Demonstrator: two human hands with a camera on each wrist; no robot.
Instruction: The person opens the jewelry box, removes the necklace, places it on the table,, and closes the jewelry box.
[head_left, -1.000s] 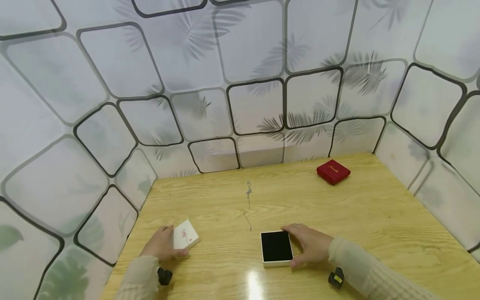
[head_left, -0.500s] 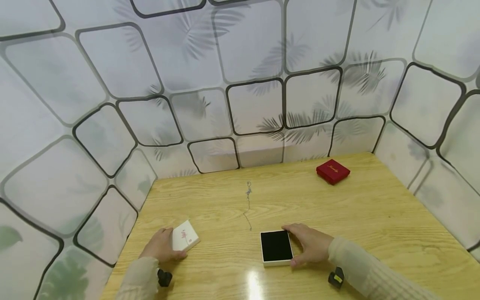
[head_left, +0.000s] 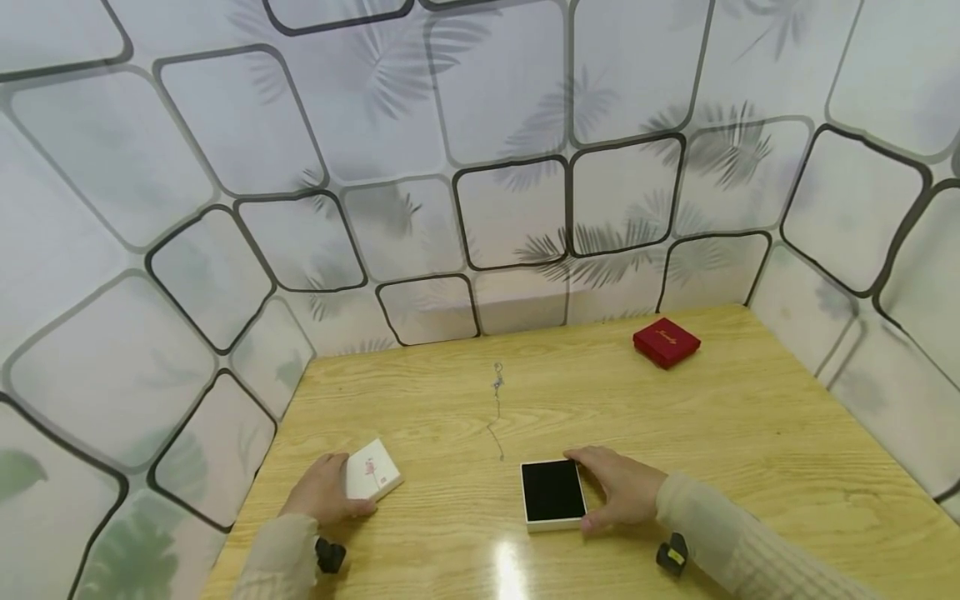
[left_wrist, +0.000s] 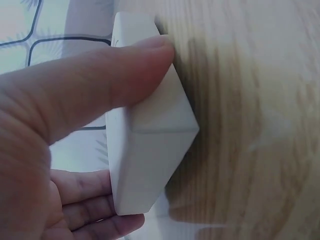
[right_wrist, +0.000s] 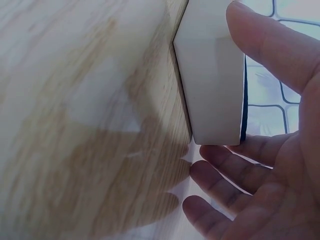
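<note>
My left hand (head_left: pixel 322 490) holds a white box lid (head_left: pixel 372 469) with a pink printed design, at the table's left. In the left wrist view the thumb lies across one side of the lid (left_wrist: pixel 160 165) and the other fingers reach its far side. My right hand (head_left: pixel 618 487) grips a white jewelry box base (head_left: pixel 553 527) by its right side, thumb at the near corner and fingers at the far one. A black pad (head_left: pixel 551 492) fills that base, which sits on the table. Between and beyond the hands lies a thin silver necklace (head_left: pixel 497 385), stretched out away from me.
A dark red jewelry box (head_left: pixel 667 342) with gold lettering stands closed at the back right of the wooden table (head_left: pixel 450 417). Patterned cloth walls (head_left: pixel 517 217) rise along the table's back and both sides.
The white lid in my left hand has shifted very slightly to the right. My right hand, the box base, the necklace and the red box have stayed in place.
</note>
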